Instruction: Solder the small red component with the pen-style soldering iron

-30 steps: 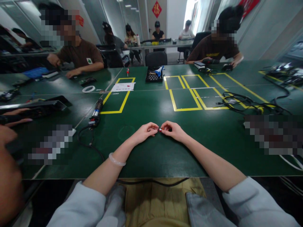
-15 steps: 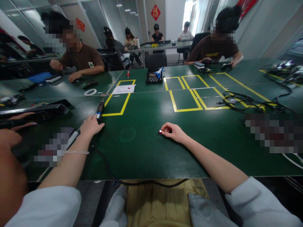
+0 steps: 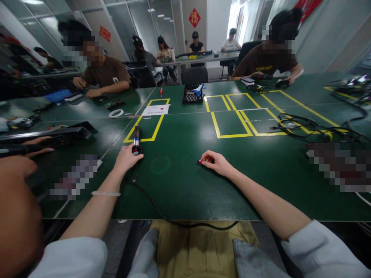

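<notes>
My left hand [image 3: 127, 158] is closed around the rear of a black electric screwdriver [image 3: 137, 135] with a silver and blue band, which points away from me. Its black cord [image 3: 150, 201] runs back over the table's front edge. In the middle of the table, my right hand [image 3: 216, 162] rests with thumb and forefinger pinched on a small red piece [image 3: 199, 162], too small to make out in detail. Faint ring marks show on the green tabletop [image 3: 174, 193] between the hands.
Yellow tape outlines [image 3: 234, 136] mark the table. A paper sheet [image 3: 156, 110], a white tape roll [image 3: 116, 113] and a black tray [image 3: 193, 94] lie farther back. Black cables [image 3: 295, 125] are heaped at right. A co-worker's arm [image 3: 19, 181] is at left; other people sit across.
My left hand has moved right with the screwdriver, which now stands nearer the middle, over the yellow outline's corner. My right hand stays nearly in place, still pinching the red piece.
</notes>
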A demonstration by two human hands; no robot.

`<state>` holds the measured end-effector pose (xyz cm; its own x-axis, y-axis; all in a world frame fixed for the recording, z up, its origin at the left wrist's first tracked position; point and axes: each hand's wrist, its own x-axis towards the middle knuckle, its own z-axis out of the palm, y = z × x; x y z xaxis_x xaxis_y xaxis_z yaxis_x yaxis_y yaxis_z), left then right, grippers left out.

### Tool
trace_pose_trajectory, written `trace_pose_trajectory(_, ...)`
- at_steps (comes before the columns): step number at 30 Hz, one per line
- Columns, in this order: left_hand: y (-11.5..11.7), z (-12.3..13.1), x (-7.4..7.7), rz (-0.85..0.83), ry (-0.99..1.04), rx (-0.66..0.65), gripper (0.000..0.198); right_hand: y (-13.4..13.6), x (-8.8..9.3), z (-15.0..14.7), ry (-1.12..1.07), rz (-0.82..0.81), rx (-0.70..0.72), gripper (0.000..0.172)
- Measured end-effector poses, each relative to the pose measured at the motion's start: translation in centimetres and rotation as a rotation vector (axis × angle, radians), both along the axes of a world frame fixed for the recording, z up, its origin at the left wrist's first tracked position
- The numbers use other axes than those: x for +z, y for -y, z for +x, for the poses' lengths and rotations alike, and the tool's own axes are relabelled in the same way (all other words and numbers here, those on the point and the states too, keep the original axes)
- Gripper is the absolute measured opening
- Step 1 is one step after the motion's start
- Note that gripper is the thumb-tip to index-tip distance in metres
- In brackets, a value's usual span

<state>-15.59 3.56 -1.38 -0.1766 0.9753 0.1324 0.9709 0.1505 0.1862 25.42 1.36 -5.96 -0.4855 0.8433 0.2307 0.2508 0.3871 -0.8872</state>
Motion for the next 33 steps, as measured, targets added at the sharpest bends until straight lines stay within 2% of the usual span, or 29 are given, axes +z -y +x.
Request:
trace_pose_trajectory(3,1.5,4.6,-0.6,0.013,-0.028,-0.052,0.062,0.1,0.1,0.0,0.007,0.023,-0.001,0.012)
trace_pose_trajectory(9,4.0,13.5,-0.9,0.044,-0.009,-0.296,0.068,0.2,0.3,0.0,0.019,0.123,-0.024,0.007)
trace_pose_trajectory(12,4.7,17.0,-0.9,0.047,0.007,-0.372,0.069,0.4,0.5,0.0,0.042,0.177,-0.039,0.005)
trace_pose_trajectory(15,5.1,19.5,-1.0,0.064,0.025,-0.432,0.068,0.5,0.7,0.0,0.058,0.215,-0.042,0.003)
trace_pose_trajectory(21,5.2,21.6,-1.4,0.072,0.051,-0.496,0.067,0.5,0.5,-0.1,0.088,0.267,-0.048,0.002)
trace_pose_trajectory(27,5.4,22.2,-1.6,0.07,0.073,-0.508,0.066,0.4,0.1,-0.4,0.163,0.26,-0.037,0.004)
trace_pose_trajectory(33,5.6,22.4,-1.6,0.077,0.073,-0.499,0.069,0.4,0.2,-0.3,0.131,0.261,-0.062,0.007)
